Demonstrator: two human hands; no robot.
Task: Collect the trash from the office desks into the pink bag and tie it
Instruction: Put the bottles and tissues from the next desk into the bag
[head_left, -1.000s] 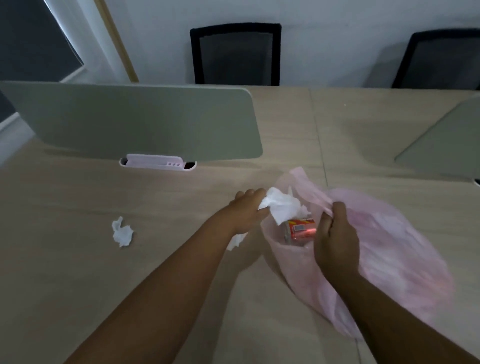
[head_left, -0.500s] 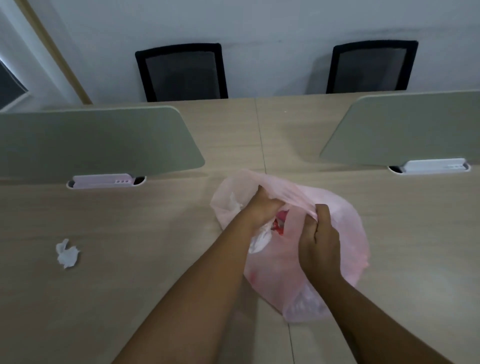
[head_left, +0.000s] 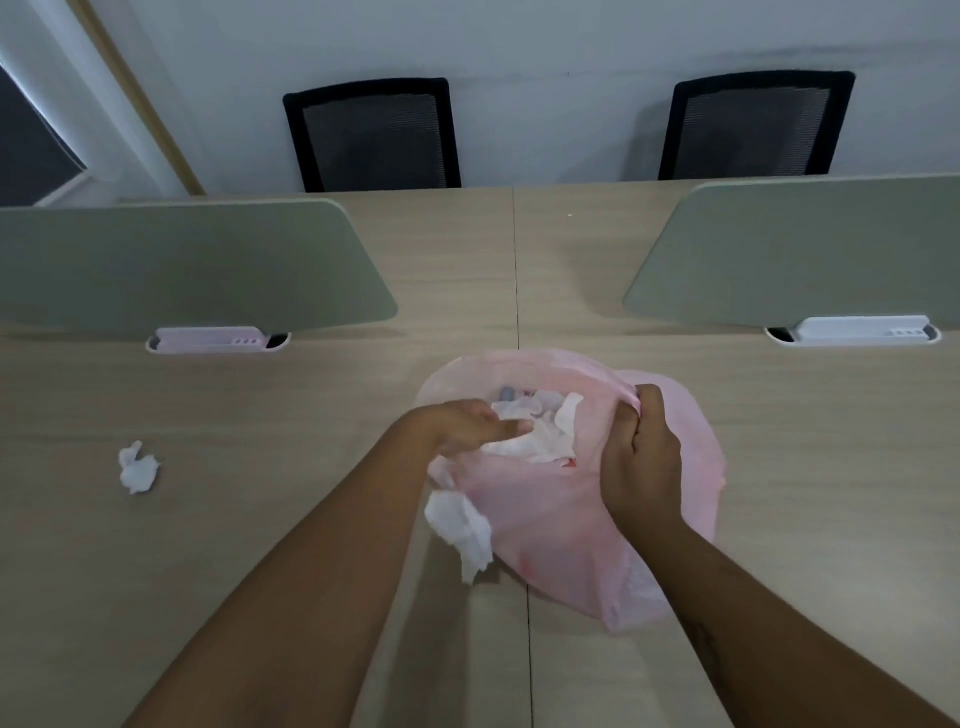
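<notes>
From the head camera, we pinch the pink bag's (head_left: 550, 525) rim in our right hand (head_left: 641, 462), fingers (head_left: 649, 402) closed on the plastic, which we judge keeps the mouth open. Our left hand (head_left: 467, 428) lies at the mouth, fingers loosely extended over white tissues (head_left: 540, 436) inside, gripping nothing we can make out. One tissue (head_left: 460, 525) hangs outside the bag's left edge. A crumpled tissue (head_left: 137, 467) lies well apart on the tabletop (head_left: 260, 519), with open room between.
</notes>
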